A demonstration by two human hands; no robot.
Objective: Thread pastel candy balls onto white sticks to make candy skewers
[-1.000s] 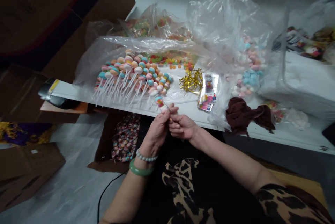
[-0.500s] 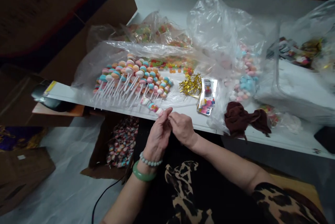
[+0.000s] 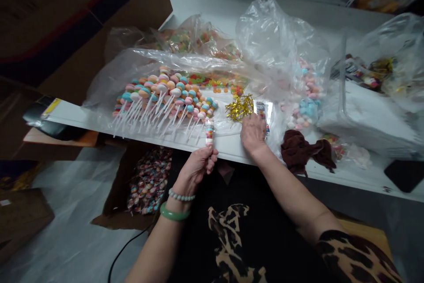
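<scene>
A green bangle [image 3: 175, 216] accompanies the leopard-patched black top [image 3: 258, 230]

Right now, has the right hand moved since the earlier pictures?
Yes: the right hand went forward and rightward, from the table's front edge to beside the gold ties.

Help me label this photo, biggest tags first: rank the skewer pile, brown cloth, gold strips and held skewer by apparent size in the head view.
1. Skewer pile
2. Brown cloth
3. Gold strips
4. Held skewer, partly covered by the left hand
</scene>
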